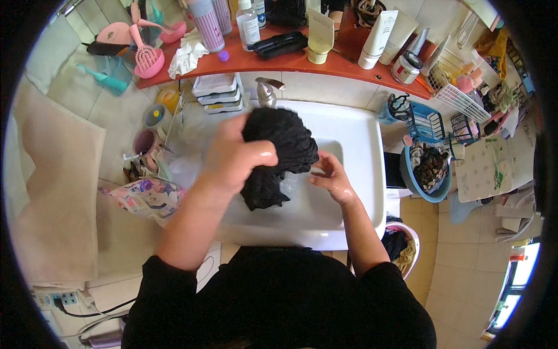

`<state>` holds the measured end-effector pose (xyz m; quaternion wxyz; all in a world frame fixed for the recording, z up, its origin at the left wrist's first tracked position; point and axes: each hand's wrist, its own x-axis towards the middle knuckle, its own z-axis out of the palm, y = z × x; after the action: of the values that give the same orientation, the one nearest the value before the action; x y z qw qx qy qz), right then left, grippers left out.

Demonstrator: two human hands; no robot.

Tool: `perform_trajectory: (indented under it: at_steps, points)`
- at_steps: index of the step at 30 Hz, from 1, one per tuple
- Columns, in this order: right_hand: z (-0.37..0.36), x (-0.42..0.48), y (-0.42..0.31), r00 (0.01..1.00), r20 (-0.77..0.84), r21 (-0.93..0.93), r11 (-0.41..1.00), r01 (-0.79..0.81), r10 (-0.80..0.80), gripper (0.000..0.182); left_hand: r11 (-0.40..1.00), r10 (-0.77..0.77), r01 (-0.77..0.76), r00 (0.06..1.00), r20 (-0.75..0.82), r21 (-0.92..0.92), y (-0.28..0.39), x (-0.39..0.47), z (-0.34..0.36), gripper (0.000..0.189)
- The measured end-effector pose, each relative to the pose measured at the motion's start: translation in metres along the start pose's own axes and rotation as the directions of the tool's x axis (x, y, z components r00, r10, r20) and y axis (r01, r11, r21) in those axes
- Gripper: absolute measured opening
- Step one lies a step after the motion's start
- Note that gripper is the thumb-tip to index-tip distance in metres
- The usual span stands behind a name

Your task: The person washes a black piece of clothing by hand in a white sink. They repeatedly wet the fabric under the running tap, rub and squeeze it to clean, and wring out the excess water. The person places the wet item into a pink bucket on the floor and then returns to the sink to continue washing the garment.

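My left hand (pixel 237 155) grips a bunched, wet-looking black cloth (pixel 283 139), held up over the white washbasin (pixel 362 174). The thumb lies across the cloth, and a loose end hangs down towards the basin's bowl. Just right of the cloth is my right hand (pixel 331 176), wet, with fingers curved and apart; its fingertips are near the cloth's edge, and whether they touch it I cannot tell. Behind the cloth stands a metal faucet (pixel 267 92), its lever pointing right. Some water or suds show in the bowl under the cloth.
A red shelf (pixel 279 63) with bottles and tubes runs behind the basin. Small stacked drawers (pixel 218 94) stand at its back left, a patterned plastic bag (pixel 150 196) at the left. On the right are a blue basin (pixel 405 174) of wet items and a laundry basket (pixel 414 244) below.
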<state>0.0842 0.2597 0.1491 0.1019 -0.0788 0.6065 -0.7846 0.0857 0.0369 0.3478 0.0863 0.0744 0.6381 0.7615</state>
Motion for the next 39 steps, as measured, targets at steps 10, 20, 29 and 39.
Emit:
perform_trajectory:
  at_steps: [10, 20, 29, 39]
  points:
    - [0.033, 0.045, -0.003, 0.963, 0.256, 0.187, 0.981, 0.041, -0.089, 0.046, 0.976, 0.082, -0.086, 0.996, -0.025, -0.2, 0.043, -0.02, -0.031, 0.056]
    - [-0.043, 0.047, -0.021, 0.986, -0.109, -0.609, 0.776, -0.164, 0.122, 0.038, 0.772, -0.612, 0.557, 0.782, -0.119, -0.306, -0.189, -0.003, -0.168, 0.037]
    - [0.006, 0.068, 0.055, 0.938, -0.345, -0.932, -0.129, -0.338, 0.038, 0.052, 0.4, 0.176, 0.252, 0.923, -0.344, 0.881, -0.288, 0.063, -0.153, 0.049]
    - [0.051, 0.078, 0.162, 0.987, -0.143, -0.99, -0.02, -0.142, 0.078, 0.039, -0.018, -0.185, 0.144, 0.972, -0.145, 0.989, -0.331, 0.037, -0.124, 0.069]
